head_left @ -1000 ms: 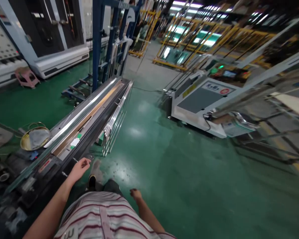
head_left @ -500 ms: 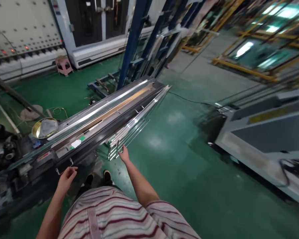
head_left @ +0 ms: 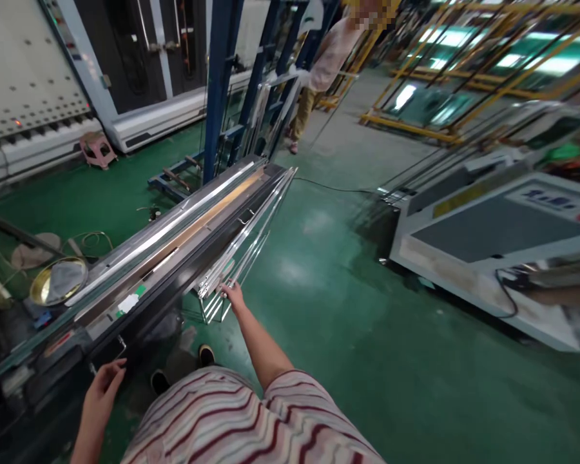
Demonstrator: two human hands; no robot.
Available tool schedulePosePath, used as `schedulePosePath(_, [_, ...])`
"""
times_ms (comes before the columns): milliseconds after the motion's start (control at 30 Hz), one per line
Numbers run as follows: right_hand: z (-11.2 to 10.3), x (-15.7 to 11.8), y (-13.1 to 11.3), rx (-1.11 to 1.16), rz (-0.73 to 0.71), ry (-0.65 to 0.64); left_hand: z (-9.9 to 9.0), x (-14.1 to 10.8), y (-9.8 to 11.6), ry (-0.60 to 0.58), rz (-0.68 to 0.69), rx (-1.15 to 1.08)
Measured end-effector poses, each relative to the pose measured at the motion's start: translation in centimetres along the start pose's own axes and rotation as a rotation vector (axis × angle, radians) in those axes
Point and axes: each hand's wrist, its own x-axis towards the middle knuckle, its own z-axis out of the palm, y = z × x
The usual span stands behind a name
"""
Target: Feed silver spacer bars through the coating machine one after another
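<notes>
My right hand (head_left: pixel 232 296) is closed at the near end of the thin silvery metal bars (head_left: pixel 244 264), its fingers around one of them. These long bars lie on a low rack (head_left: pixel 212 312) along the side of a long dark bench (head_left: pixel 162 312). My left hand (head_left: pixel 105 381) hangs beside the bench's near end with loosely bent fingers, holding nothing. Close to it is a metal handle (head_left: pixel 120 348) on the bench's side. White paper and green pieces (head_left: pixel 131 299) lie on the bench top.
A round gold-rimmed pan (head_left: pixel 58 281) stands left of the bench. Beyond are a pink stool (head_left: pixel 98 151) and a blue rack (head_left: pixel 217 96). A co-worker (head_left: pixel 314 77) stands by that rack. A grey machine (head_left: pixel 488 238) is at right, a cable (head_left: pixel 333 188) on the green floor.
My right hand has closed on a bar, and some bars have shifted apart. My left hand stays low beside the bench. The view has turned right, bringing the co-worker into fuller sight.
</notes>
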Motion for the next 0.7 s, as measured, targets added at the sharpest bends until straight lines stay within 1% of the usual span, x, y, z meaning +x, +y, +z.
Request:
schedulePosePath(133, [-2.5, -0.5, -1.9, 0.056, 0.01, 0.242, -1.4, 1.5, 0.3, -0.036, 0.03, 0.021])
schedulePosePath(233, [-4.8, -2.0, -3.4, 0.056, -0.03, 0.386, -1.9, 2.4, 0.7, -0.076, 0.045, -0.027])
schedulePosePath(333, [-6.9, -4.8, -5.1, 0.053, -0.076, 0.46, -1.8, 3.1, 1.8, -0.113, 0.078, -0.05])
schedulePosePath(400, [-7.7, -7.1, -6.7, 0.056, -0.12, 0.488, -1.5, 3.5, 3.3, -0.138, 0.104, -0.011])
schedulePosePath(433, [-7.7, -8.4, -7.6, 0.056, -0.153, 0.495, -1.2, 3.5, 4.3, -0.154, 0.117, 0.012])
schedulePosePath(500, [-6.6, -11.3, -9.5, 0.046, -0.236, 0.493, -0.1, 3.4, 6.9, -0.205, 0.155, 0.041])
schedulePosePath(533, [-5.5, -12.9, -10.3, 0.034, -0.278, 0.485, 0.7, 3.2, 8.3, -0.244, 0.184, 0.047])
schedulePosePath(600, [-2.2, -16.6, -11.7, -0.015, -0.351, 0.436, 2.6, 2.4, 11.4, -0.317, 0.272, 0.062])
schedulePosePath(633, [-0.1, -18.7, -12.2, -0.053, -0.391, 0.364, 3.6, 2.0, 12.9, -0.332, 0.334, 0.079])
schedulePosePath(667, [2.1, -20.8, -12.6, -0.104, -0.446, 0.244, 4.6, 1.6, 14.3, -0.321, 0.402, 0.099])
schedulePosePath(700, [4.3, -22.9, -12.9, -0.172, -0.526, 0.039, 5.4, 1.3, 15.4, -0.292, 0.474, 0.106])
